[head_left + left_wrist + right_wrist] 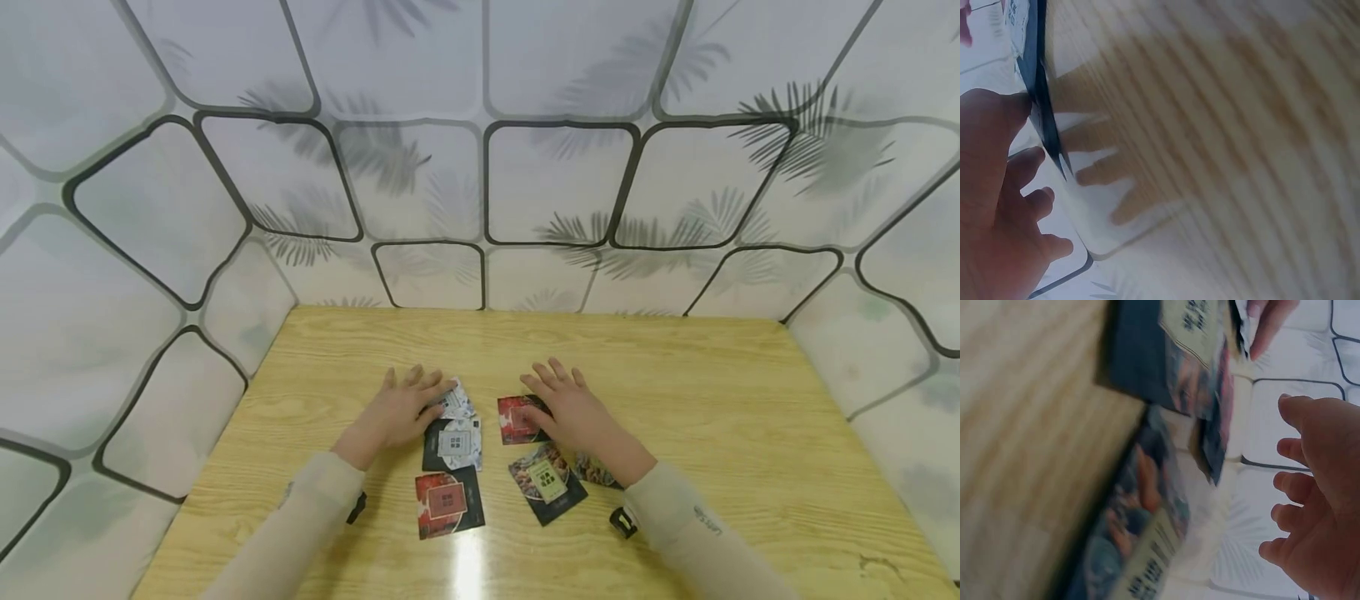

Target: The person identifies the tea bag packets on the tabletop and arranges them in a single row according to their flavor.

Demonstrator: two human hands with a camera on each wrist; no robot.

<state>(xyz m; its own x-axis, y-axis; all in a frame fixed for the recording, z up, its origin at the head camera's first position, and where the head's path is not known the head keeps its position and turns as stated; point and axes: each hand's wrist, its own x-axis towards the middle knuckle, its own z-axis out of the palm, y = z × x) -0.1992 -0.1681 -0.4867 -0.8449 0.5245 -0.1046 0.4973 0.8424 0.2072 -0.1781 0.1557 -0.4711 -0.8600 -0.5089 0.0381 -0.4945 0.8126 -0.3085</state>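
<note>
In the head view my left hand (401, 408) lies palm down, fingers spread, thumb and forefinger over a white-and-grey printed packet (454, 402). The left wrist view shows its thumb (1013, 106) at the edge of a dark flat packet (1047, 119). My right hand (573, 408) spreads its fingers over part of a red-and-black packet (516, 421); nothing is gripped in it. Nearer me lie a black-and-white packet (453, 444), another red-and-black packet (450, 502) and a packet with a food picture and yellow label (547, 483). My right wrist partly hides another food-picture packet (594, 469).
The packets lie on a light wood-grain table (712, 417). Pale cloth walls (555, 183) with dark line patterns and leaf prints rise at its back and both sides. A bright reflection shows on the wood near the front middle.
</note>
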